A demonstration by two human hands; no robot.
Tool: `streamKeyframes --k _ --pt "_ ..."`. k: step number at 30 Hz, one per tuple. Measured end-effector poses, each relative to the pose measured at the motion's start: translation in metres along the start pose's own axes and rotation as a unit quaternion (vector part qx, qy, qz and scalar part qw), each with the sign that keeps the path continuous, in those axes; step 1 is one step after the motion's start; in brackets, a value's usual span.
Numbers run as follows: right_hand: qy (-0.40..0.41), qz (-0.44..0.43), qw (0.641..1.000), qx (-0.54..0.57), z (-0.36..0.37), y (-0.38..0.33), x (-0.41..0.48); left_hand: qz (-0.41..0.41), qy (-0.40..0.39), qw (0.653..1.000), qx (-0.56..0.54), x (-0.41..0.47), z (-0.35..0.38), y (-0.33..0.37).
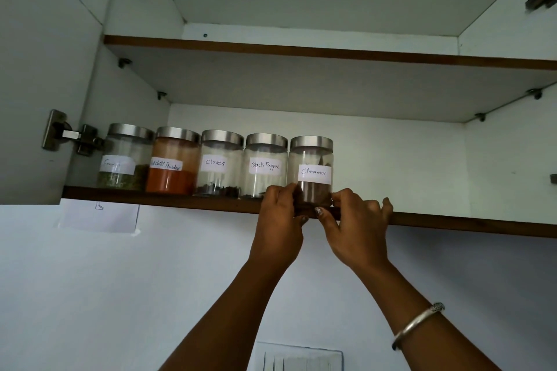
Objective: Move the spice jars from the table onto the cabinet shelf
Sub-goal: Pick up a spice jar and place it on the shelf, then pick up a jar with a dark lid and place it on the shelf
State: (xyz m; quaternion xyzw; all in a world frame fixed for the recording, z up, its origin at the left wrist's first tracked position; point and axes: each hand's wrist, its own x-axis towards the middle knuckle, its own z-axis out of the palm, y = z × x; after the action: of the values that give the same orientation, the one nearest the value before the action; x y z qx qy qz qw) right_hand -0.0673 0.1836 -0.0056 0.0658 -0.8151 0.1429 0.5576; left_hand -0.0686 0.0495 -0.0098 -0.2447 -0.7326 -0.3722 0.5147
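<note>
The Cinnamon jar is stood upright at the front edge of the cabinet shelf, at the right end of a row of five, just beside the Black Pepper jar. Its base is clasped between the left hand and the right hand, with fingers curled against it on both sides. It appears to be glass with a steel lid, so it is judged rigid, smooth and breakable. Sparsely filled, it is likely fairly light. The lower wall is best gripped, not the lid.

Handwritten labels: chilli jar "Red chilli Powder", cloves jar "Cloves", pepper jar "Black Pepper", cinnamon jar "Cinnamon"; leftmost jar blurred
</note>
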Motion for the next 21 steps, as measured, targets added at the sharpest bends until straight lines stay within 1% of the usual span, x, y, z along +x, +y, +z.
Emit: streamKeyframes --k 2,5,8,10,11,12,15,18,21 --pt "-0.016 -0.011 0.999 -0.028 -0.002 0.002 -0.001 -0.004 -0.012 1.000 0.007 0.001 -0.002 0.001" --pt "-0.040 -0.023 0.998 -0.043 -0.006 0.004 -0.001 -0.023 -0.045 0.999 -0.006 0.002 -0.010 0.004" --pt "-0.077 -0.036 0.994 -0.063 -0.010 0.006 -0.004 -0.067 -0.092 0.992 -0.058 0.004 -0.022 0.012" --pt "-0.130 -0.036 0.989 -0.062 -0.012 0.005 -0.010 -0.101 -0.121 0.982 -0.100 0.004 -0.031 0.019" --pt "-0.157 -0.030 0.986 -0.049 -0.013 0.004 -0.012 -0.105 -0.140 0.980 -0.098 0.004 -0.034 0.021" --pt "-0.181 -0.020 0.983 -0.028 -0.015 0.002 -0.017 -0.099 -0.166 0.978 -0.073 0.000 -0.036 0.024" --pt "-0.218 0.002 0.974 0.053 -0.022 -0.005 -0.041 -0.058 -0.246 0.967 0.034 -0.026 -0.036 0.029" --pt "-0.270 0.005 0.962 0.050 -0.024 -0.005 -0.082 -0.056 -0.305 0.950 0.040 -0.074 -0.028 0.024" --pt "-0.324 0.032 0.945 0.034 -0.025 0.004 -0.133 -0.107 -0.335 0.936 0.017 -0.130 -0.023 0.013"
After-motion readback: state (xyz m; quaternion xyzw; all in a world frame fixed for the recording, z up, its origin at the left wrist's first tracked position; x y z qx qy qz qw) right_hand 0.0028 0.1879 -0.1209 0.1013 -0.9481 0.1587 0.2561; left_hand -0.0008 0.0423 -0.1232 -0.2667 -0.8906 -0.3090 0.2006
